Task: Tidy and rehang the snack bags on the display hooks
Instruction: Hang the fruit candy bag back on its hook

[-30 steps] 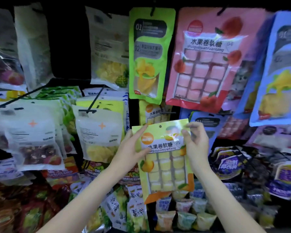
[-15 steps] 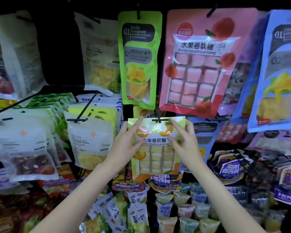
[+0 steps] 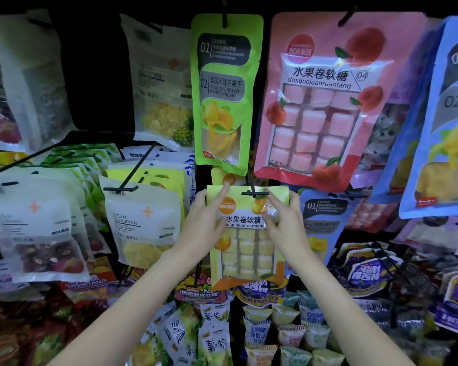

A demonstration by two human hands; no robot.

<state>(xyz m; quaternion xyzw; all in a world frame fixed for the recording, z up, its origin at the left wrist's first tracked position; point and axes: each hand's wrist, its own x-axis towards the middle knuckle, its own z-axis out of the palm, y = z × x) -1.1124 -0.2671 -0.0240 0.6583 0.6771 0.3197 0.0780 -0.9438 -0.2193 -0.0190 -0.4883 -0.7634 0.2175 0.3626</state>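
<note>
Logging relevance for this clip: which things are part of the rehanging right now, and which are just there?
In the job:
yellow candy bag
black hook
left hand
right hand

Just there:
pink candy bag
green mango bag
white pineapple bag

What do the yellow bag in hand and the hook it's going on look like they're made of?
Yellow bag: looks like thin glossy plastic film, with glare near its top and a clear window showing pale cubes. It creases where the left hand and right hand hold it. Hook: a thin, rigid black rod with a crossbar tip, probably coated metal wire, though hard plastic can't be excluded.
</note>
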